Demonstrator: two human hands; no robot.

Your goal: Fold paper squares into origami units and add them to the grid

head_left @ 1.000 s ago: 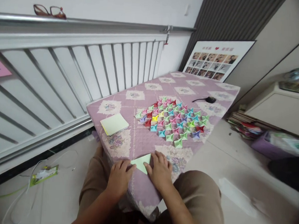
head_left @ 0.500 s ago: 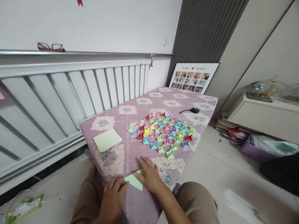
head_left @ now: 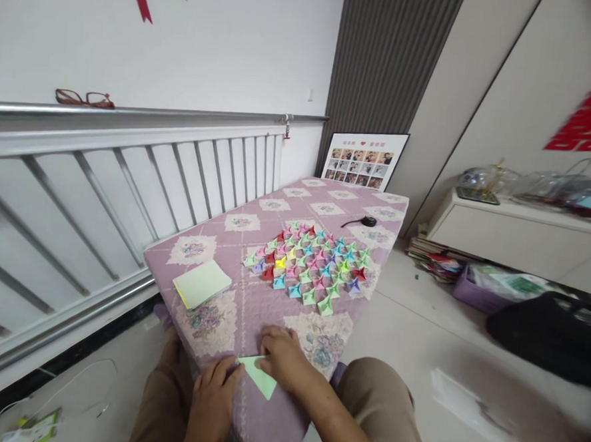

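Observation:
A light green sheet of paper, showing as a triangle, lies near the front of the cloth-covered table. At its left corner rests my left hand, its fingers bent over the table edge and touching the paper. My right hand presses on the paper's upper right corner with curled fingers. Beyond the hands, many small folded paper pieces in several colours stand in a cluster. A stack of pale green paper lies to the left.
Toward the table's far right is a small black object with a strap. A photo board leans behind the table. A white radiator runs along the left, with glasses above it. A white cabinet stands right.
The green paper now shows as a narrower, downward-pointing triangle. My right hand's fingers have curled in at its upper corner. The camera view has turned slightly right.

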